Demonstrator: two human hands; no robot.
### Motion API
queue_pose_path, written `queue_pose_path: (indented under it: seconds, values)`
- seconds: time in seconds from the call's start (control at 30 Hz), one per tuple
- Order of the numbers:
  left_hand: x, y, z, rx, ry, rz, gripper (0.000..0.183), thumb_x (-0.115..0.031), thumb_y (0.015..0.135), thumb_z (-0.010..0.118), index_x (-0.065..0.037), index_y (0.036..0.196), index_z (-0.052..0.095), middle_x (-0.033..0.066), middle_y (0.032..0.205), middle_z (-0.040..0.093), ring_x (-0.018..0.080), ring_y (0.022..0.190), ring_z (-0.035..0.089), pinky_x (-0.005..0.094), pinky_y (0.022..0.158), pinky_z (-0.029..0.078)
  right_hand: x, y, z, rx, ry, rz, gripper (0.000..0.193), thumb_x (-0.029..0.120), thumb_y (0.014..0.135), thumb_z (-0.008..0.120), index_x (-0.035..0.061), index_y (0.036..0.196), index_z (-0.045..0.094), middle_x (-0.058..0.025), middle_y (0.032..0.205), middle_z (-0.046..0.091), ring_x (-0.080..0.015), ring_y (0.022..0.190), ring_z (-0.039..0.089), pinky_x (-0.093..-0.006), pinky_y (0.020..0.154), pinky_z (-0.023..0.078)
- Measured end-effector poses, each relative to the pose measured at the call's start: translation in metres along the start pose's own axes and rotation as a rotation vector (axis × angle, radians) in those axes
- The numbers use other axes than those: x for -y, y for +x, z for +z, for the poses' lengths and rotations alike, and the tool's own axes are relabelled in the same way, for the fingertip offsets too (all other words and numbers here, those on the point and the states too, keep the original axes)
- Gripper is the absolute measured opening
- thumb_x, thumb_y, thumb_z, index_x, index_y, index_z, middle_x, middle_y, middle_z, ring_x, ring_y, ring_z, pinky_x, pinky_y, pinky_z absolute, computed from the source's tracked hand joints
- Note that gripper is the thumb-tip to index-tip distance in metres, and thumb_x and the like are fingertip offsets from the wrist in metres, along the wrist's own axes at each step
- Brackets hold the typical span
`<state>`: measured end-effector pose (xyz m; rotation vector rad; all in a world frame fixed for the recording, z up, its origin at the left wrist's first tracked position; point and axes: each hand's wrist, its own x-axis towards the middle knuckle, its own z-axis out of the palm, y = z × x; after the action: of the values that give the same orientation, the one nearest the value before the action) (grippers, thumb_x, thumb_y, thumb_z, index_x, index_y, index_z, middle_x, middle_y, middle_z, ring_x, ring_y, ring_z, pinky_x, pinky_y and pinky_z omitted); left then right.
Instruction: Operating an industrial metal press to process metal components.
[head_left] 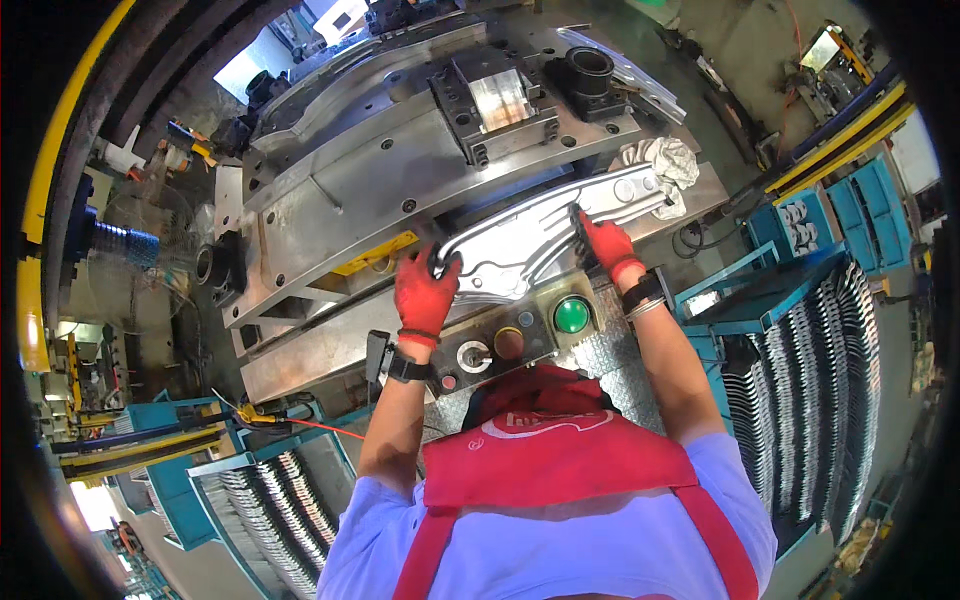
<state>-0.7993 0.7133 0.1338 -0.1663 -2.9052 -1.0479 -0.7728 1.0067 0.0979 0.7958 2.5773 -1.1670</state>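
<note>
A shiny pressed sheet-metal panel, long and ribbed with holes, lies slanted in front of me along the near side of the press die. My left hand, in a red glove with dark fingertips, is closed on the panel's left end. My right hand, gloved alike, grips its near edge right of the middle; the undersides of the fingers are hidden. A crumpled white rag sits by the panel's far right end.
Below the panel is a control box with a large green button. Racks of stacked metal parts stand at right and lower left. Yellow-edged press columns rise at far left. A red cable runs near my left arm.
</note>
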Motion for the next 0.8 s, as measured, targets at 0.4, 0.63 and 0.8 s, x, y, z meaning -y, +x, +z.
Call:
queue_pose_path:
  seconds: [0.4, 0.63, 0.8]
  values:
    - [0.029, -0.018, 0.039, -0.029, -0.544, 0.071, 0.056, -0.024, 0.074, 0.069, -0.003, 0.122, 0.049, 0.0187, 0.109, 0.055, 0.0324, 0.1, 0.054, 0.0382, 0.086, 0.044, -0.047, 0.012, 0.04, -0.02, 0.874, 0.104, 0.049, 0.053, 0.084, 0.052, 0.005, 0.076, 0.053, -0.008, 0.063, 0.059, -0.0194, 0.05, 0.059, -0.0321, 0.049, 0.051]
    - [0.03, -0.021, 0.041, -0.12, -0.54, 0.15, 0.059, -0.024, 0.073, 0.07, -0.002, 0.122, 0.048, 0.0198, 0.107, 0.055, 0.0341, 0.098, 0.054, 0.039, 0.084, 0.044, -0.036, -0.016, 0.029, 0.15, 0.99, 0.128, 0.048, 0.052, 0.087, 0.047, 0.0062, 0.078, 0.057, -0.009, 0.07, 0.06, -0.022, 0.064, 0.063, -0.0362, 0.061, 0.054]
    - [0.032, -0.039, 0.041, -0.165, -0.467, 0.071, 0.068, -0.029, 0.073, 0.07, 0.0, 0.127, 0.04, 0.0207, 0.111, 0.051, 0.0366, 0.105, 0.047, 0.0431, 0.09, 0.038, -0.044, -0.024, 0.033, 0.227, 0.982, 0.107, 0.052, 0.048, 0.09, 0.045, -0.0014, 0.085, 0.061, -0.0112, 0.074, 0.064, -0.02, 0.066, 0.063, -0.0294, 0.064, 0.053]
